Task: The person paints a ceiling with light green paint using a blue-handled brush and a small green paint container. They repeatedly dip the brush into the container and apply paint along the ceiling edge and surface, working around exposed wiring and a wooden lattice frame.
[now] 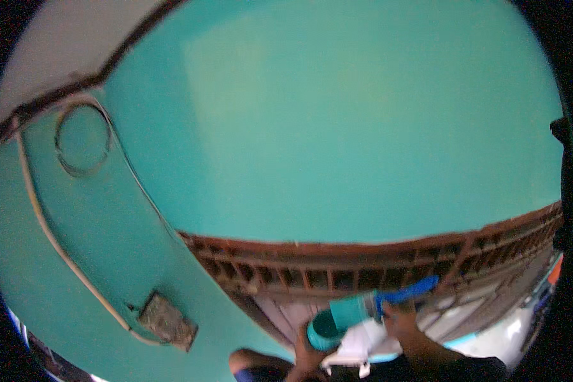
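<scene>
At the lower middle, my left hand (307, 351) is wrapped round a small round paint pot (325, 344), teal on the outside with a dark opening facing up. Just to its right, my right hand (399, 320) grips a wide paintbrush by its blue handle (417, 290). The brush head (355, 310) is coated in teal and points left, its end overlapping the pot's rim in this view. Whether the bristles touch the rim, I cannot tell. Blur softens the fingers of both hands.
A teal wall (375, 127) fills the upper view, above a brown slatted wooden frame (344, 279). On the left wall are a grimy box (169, 321), a pale conduit (60, 245) and a coiled cable (83, 172). A knee (245, 360) shows low down.
</scene>
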